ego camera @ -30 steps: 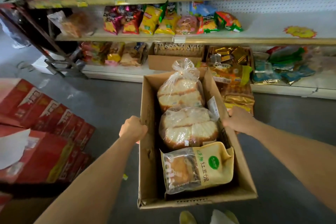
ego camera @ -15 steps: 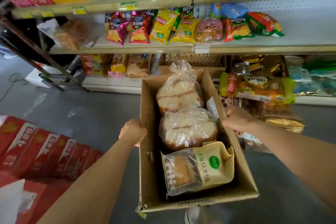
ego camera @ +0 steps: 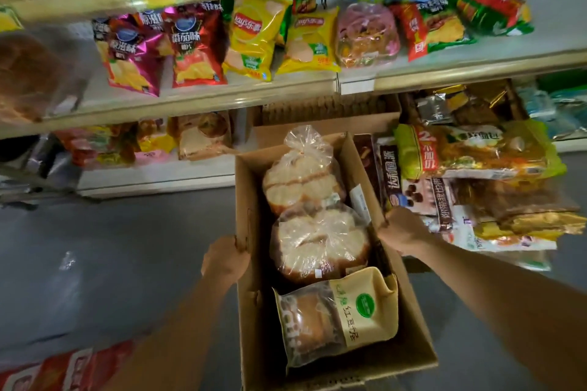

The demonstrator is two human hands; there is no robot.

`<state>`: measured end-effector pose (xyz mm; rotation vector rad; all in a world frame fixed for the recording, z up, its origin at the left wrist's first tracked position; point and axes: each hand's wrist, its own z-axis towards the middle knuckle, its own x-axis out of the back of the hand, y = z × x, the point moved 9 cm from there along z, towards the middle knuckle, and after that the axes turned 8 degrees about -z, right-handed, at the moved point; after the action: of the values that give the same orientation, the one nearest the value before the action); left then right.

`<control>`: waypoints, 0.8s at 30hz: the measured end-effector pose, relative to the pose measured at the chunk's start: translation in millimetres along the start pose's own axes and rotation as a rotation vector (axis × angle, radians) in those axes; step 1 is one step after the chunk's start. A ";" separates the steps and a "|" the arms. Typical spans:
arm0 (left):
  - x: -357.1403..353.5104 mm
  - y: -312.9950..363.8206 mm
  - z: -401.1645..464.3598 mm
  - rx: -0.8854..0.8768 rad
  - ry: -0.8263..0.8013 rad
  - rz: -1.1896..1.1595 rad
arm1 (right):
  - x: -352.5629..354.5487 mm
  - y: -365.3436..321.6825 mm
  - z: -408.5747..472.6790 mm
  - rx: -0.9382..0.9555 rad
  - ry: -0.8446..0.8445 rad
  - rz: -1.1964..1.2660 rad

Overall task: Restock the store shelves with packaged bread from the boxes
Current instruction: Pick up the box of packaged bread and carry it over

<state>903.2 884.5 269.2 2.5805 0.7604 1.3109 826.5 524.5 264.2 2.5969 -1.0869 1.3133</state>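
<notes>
A grey shop floor runs under cream metal shelves stocked with snacks. On the middle shelf, at twelve o'clock, stand two yellow Lay's crisp bags with the logo legible; other packs carry Chinese print too blurred to read. In the centre a cardboard box is held between both hands. It holds two clear-wrapped bread loaves in a row, and nearest the person a cream bread pack with a green round sticker and Chinese characters. The left hand, at nine o'clock of the box, curls over its left wall; the right hand, at three o'clock, grips the right wall, both arms stretched forward.
</notes>
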 end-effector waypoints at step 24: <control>-206.6 -55.4 310.6 -0.125 0.003 -0.021 | -210.4 62.0 262.1 -0.219 0.202 0.105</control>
<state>1026.5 857.7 -86.1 2.4672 0.6815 1.3131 887.6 512.4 -71.9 2.2268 -1.2661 1.3555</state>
